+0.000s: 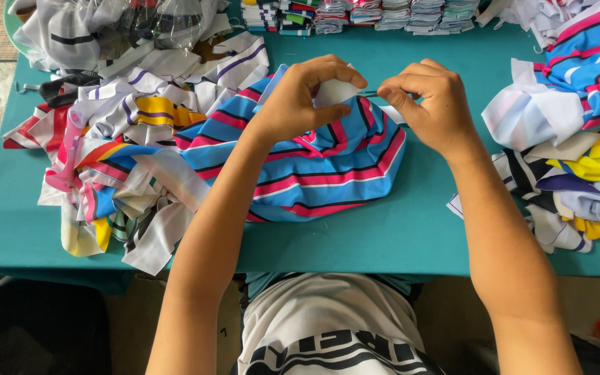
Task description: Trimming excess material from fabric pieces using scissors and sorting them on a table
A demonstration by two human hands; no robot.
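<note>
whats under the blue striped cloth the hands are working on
The blue, pink and black striped cloth lies on the teal table cover; its left edge meets the pile of mixed strips. Whatever lies beneath its middle is hidden by the cloth.
</note>
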